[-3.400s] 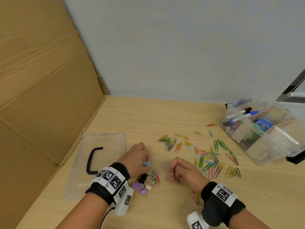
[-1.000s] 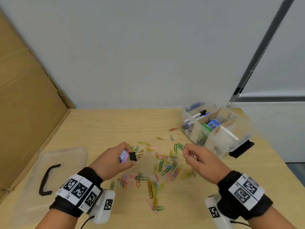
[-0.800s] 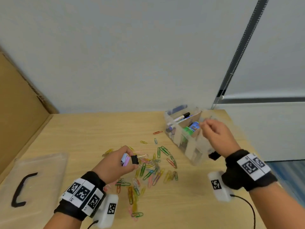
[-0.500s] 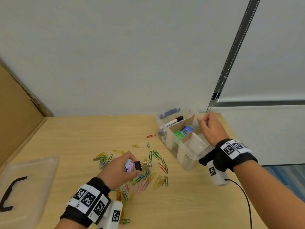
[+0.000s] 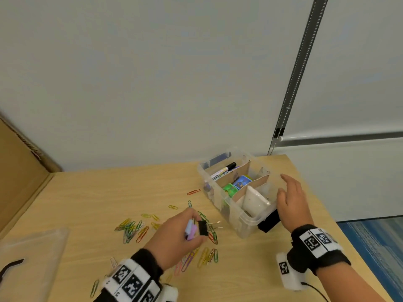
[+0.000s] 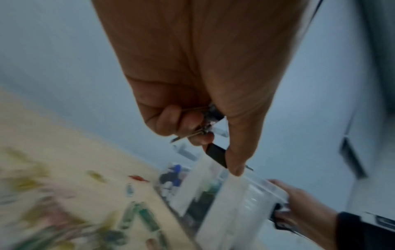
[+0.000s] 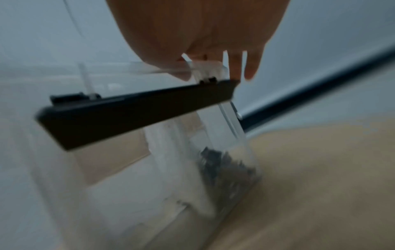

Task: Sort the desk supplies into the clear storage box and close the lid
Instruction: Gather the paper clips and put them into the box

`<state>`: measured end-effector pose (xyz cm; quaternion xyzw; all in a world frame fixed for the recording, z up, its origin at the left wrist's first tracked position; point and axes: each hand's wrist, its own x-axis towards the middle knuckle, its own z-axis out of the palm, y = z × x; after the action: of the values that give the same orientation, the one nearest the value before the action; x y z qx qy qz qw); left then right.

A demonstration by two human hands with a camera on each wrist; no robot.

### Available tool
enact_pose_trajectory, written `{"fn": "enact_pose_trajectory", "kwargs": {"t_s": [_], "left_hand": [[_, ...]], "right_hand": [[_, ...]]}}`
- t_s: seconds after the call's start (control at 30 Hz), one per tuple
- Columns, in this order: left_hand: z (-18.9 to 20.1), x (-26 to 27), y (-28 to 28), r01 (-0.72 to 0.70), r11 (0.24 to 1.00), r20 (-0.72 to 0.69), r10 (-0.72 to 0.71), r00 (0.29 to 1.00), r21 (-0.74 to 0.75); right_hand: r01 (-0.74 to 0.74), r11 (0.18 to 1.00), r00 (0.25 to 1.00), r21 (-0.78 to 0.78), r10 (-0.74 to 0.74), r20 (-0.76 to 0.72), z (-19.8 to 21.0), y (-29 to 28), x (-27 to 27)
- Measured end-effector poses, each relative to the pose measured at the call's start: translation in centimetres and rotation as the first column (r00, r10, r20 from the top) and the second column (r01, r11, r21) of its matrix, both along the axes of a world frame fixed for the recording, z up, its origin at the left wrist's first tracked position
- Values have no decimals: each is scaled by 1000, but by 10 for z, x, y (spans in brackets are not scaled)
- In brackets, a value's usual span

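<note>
While your left hand [image 5: 174, 234] hangs above the desk [image 5: 109, 192], its curled fingers pinch a small bunch of binder clips [image 5: 196, 228]: one black, one lilac and one pale blue can be counted; any others are hidden in the fist. Your right hand [image 5: 291, 203] rests with relaxed, nearly straight fingers against the right wall of the one clear box [image 5: 239, 221], gripping nothing, beside the black latch [image 5: 269, 222] at the box's near end. Cardboard dividers split the box into compartments holding one marker [image 5: 223, 170], one green roll [image 5: 230, 189], one blue roll [image 5: 242, 182] and one white cup [image 5: 254, 201]. Several dozen coloured paper clips [image 5: 133, 231] lie loose on the desk left of the box, too many and too blurred to count exactly. One clear lid [image 5: 32, 258] with a black handle lies flat at the desk's left edge.

Compared with half a second ago, your right hand has dropped from above the box's far corner to its side wall, and its fingers have spread out. Your left hand has moved closer to the box with the same clips.
</note>
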<state>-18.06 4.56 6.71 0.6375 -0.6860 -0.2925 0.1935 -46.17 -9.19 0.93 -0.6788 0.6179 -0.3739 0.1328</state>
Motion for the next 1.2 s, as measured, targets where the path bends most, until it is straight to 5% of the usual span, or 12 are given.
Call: {"fn": "enact_pose_trajectory", "kwargs": {"t_s": [0.1,0.3,0.57,0.87,0.97,1.2], "left_hand": [[27,-47,-30,56,989,42,-51,998,-136],[46,-124,-111,283,924,380,-173,909,-256],[34,-160,-177,457,886,645,-393,655,76],[34,-185,-193,463,849,680,-499,538,256],[43,-176,-187,465,863,596,-482,642,197],[54,-103,-119,323,920,240,-270,933,-221]], "right_hand": [[-42,999,984,15,38,174,-5,3,4],[-98,995,984,36,91,150,-4,1,-1],[-144,989,979,37,137,150,-4,-6,-6],[-144,989,972,18,138,191,-9,-12,-5],[-156,988,970,1,153,191,-8,-12,-5],[-143,990,975,14,139,172,-9,-11,-7]]}}
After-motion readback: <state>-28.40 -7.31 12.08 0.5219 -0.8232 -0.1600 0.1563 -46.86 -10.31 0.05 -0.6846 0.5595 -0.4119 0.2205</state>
